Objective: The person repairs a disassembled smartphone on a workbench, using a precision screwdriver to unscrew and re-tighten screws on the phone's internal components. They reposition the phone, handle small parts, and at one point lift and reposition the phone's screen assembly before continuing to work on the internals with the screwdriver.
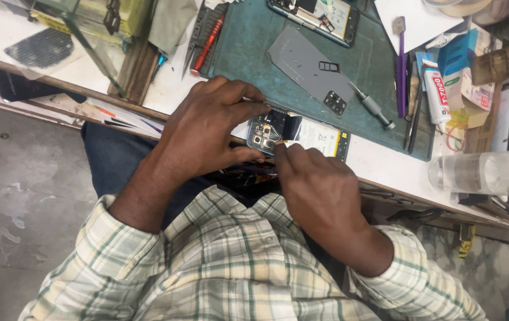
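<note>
Left hand: curled over the near end of an opened phone, fingers closed on its top and bottom edges, holding it steady.
Right hand: fingertips pinched together at the phone's exposed camera end; whether anything sits between them cannot be told.
Opened phone: back removed, circuit board and pale battery showing, lying at the near edge of the tabletop, partly on the green mat.
Grey back cover: flat on the mat, just beyond the phone.
Screwdriver: silver, beside the cover.
Second phone: open, at the mat's far edge.
Red tool: left of the mat.
Glue tube: white, right of the mat.
</note>
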